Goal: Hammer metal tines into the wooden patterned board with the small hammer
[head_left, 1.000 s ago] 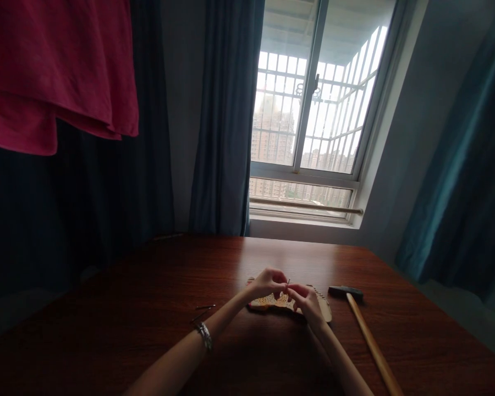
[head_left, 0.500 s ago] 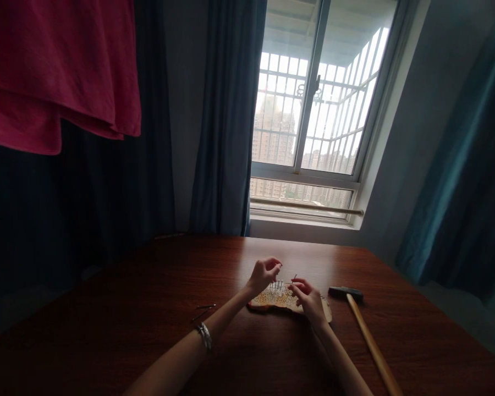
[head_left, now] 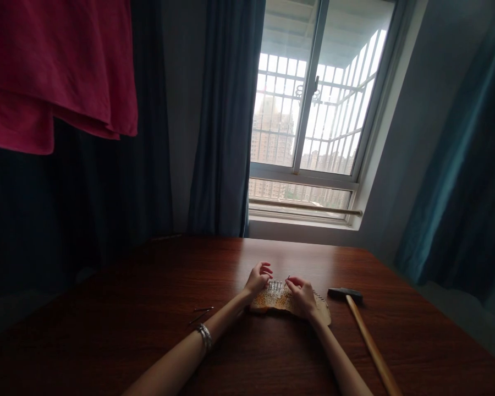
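Observation:
A flat, pale wooden board with many dark spots and an uneven front edge lies on the table. Several nails stand upright in a row near its far edge. My right hand is over the board's right part, with thumb and fingers pinched on a thin dark nail just right of that row. At the board's far left, my left hand hovers beside the upright nails, its fingers apart and holding nothing. More small dark pieces show along the board's right edge.
A hammer with a long wooden handle lies to the right of the board. A few loose nails rest left of my left forearm. Behind the brown table are a window and blue curtains; a red cloth hangs at upper left.
My right hand has shifted left, bringing its nail closer to the upright row. The left hand has moved slightly left and its fingers have loosened.

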`<state>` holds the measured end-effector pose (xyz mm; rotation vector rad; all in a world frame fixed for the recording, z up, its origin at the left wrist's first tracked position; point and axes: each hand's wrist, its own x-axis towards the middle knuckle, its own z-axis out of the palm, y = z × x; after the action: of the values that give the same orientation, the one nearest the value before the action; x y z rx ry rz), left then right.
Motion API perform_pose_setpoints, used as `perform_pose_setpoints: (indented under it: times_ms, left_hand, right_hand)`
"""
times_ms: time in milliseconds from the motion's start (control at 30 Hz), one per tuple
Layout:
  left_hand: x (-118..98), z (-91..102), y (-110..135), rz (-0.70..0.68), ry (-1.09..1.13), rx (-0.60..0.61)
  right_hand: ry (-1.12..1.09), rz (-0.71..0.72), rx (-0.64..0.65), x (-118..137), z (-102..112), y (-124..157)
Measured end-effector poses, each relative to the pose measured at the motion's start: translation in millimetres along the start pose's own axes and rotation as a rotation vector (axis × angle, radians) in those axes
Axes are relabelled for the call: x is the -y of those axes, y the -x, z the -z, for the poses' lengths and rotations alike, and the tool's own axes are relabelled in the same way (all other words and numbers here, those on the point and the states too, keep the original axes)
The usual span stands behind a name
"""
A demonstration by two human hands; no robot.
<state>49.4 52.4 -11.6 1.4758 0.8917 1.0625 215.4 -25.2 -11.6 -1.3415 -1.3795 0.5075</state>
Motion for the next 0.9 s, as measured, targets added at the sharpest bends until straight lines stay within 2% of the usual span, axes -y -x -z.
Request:
perform_pose_setpoints:
  times_ms: [200,333,900]
  left_hand:
    - [3.8,-2.6,11.5,-0.115,-0.371,0.070]
    - [4.7,-4.1,14.8,-0.119,-0.512,0.102]
    - [0.4,-3.5,15.5,-0.180,-0.596,0.153]
  right_hand:
    - [0.082,0.080,0.043,-0.2,0.6,7.4]
    - [0.105,0.118,0.060,2.2,0.5,9.4]
    - [0.124,0.162,0.097,-2.4,-3.9,10.9]
